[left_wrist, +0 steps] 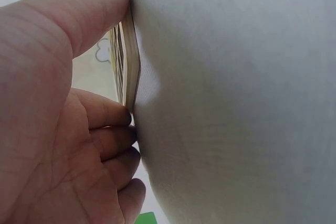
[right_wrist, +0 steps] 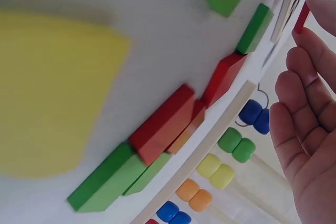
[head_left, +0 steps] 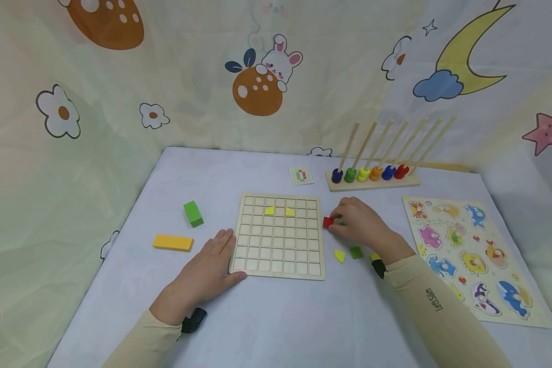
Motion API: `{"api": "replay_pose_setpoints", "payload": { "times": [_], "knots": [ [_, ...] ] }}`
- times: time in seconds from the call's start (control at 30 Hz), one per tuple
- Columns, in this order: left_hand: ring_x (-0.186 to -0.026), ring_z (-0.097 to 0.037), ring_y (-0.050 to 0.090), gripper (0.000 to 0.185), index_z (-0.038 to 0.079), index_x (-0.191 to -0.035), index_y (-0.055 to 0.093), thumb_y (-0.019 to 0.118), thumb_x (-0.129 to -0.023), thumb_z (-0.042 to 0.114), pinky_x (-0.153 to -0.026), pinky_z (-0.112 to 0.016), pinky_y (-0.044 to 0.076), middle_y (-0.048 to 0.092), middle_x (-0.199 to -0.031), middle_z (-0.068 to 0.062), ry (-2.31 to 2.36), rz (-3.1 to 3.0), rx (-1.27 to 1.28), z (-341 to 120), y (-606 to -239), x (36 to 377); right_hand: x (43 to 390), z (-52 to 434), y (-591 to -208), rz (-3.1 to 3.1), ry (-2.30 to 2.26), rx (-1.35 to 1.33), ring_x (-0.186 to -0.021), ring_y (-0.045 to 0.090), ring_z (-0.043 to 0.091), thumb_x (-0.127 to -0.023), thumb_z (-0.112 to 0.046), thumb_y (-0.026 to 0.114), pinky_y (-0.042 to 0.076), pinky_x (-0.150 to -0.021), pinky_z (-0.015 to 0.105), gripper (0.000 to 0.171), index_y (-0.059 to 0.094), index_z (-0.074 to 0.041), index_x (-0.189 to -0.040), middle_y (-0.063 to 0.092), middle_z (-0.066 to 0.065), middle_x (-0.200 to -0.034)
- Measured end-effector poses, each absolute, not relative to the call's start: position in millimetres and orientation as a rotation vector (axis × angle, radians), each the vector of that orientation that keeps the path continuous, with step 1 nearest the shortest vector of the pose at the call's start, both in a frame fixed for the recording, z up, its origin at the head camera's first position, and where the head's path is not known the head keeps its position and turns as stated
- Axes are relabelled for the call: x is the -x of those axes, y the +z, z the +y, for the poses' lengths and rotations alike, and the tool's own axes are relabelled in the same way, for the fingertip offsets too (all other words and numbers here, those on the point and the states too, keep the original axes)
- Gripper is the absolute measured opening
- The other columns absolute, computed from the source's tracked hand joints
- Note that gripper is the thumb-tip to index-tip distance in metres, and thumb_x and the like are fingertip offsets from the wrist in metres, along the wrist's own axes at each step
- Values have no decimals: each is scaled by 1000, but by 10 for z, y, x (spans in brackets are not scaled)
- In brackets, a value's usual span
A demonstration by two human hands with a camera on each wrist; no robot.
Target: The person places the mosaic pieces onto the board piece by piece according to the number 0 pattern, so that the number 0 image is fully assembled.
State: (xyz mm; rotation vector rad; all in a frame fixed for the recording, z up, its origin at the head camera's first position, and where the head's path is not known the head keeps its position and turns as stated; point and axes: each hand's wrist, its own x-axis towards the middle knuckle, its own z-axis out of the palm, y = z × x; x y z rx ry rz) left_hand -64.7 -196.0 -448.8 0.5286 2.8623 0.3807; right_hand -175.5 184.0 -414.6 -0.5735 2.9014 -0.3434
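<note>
My right hand [head_left: 362, 223] pinches a small red tile [head_left: 328, 222] between thumb and forefinger, just off the right edge of a wooden grid board [head_left: 278, 277]. In the right wrist view this red tile [right_wrist: 303, 17] stands on edge, the other fingers curved beside it. My left hand [head_left: 210, 267] lies along the board's left side, fingers extended, thumb at the near left corner. Two yellow corner-shaped tiles, one left [head_left: 269, 210] and one right [head_left: 290, 212], sit in the upper squares. Green and red tiles [right_wrist: 224, 80] lie near the right hand, mostly hidden by it in the head view.
Nearer me lie a yellow piece [head_left: 339, 256] and a green tile [head_left: 356, 252]. A green block [head_left: 193, 213] and a yellow block [head_left: 173, 243] are at left. Behind stand a pattern card [head_left: 301, 176] and a pegged bead rack [head_left: 374, 187]; an animal puzzle board [head_left: 478, 260] is at right.
</note>
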Motion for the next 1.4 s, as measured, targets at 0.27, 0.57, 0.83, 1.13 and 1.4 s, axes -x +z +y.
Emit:
{"api": "replay_pose_setpoints", "payload": {
  "times": [0.27,0.57,0.83,1.13,1.4],
  "knots": [
    [-163,-38,19,98,-4,-163,26,70,-96,53,-132,-55,25,20,-174,-20,386,2859,-539,-1964,-4470,636,1767,1735,-4110,2903,-391,615,-93,58,21,-90,-26,83,55,-87,38,24,82,-10,-108,69,4,-99],
    [-163,-38,20,97,-5,-163,26,70,-97,52,-132,-55,25,21,-174,-21,381,2857,-545,-1965,-4451,637,1827,1552,-4101,2922,-383,690,-93,57,21,-88,-32,85,54,-87,37,27,82,-12,-106,69,2,-98],
    [-164,-36,17,99,-2,-164,25,69,-96,55,-133,-54,23,18,-175,-18,382,2843,-513,-1958,-4471,645,1887,1376,-4080,2915,-400,749,-91,56,20,-88,-34,86,51,-83,35,29,83,-12,-106,69,2,-97],
    [-164,-35,16,100,-1,-164,24,69,-96,57,-133,-53,24,16,-176,-17,382,2836,-505,-1959,-4496,640,1944,1198,-4050,2882,-406,731,-96,57,21,-91,-33,83,51,-84,34,27,82,-13,-109,70,2,-102],
    [-164,-35,16,99,-1,-164,25,68,-96,57,-133,-53,23,17,-176,-17,387,2841,-517,-1970,-4494,640,1994,1049,-4048,2877,-425,776,-95,57,21,-90,-32,83,52,-82,33,28,82,-12,-109,70,3,-100]
  ]
}}
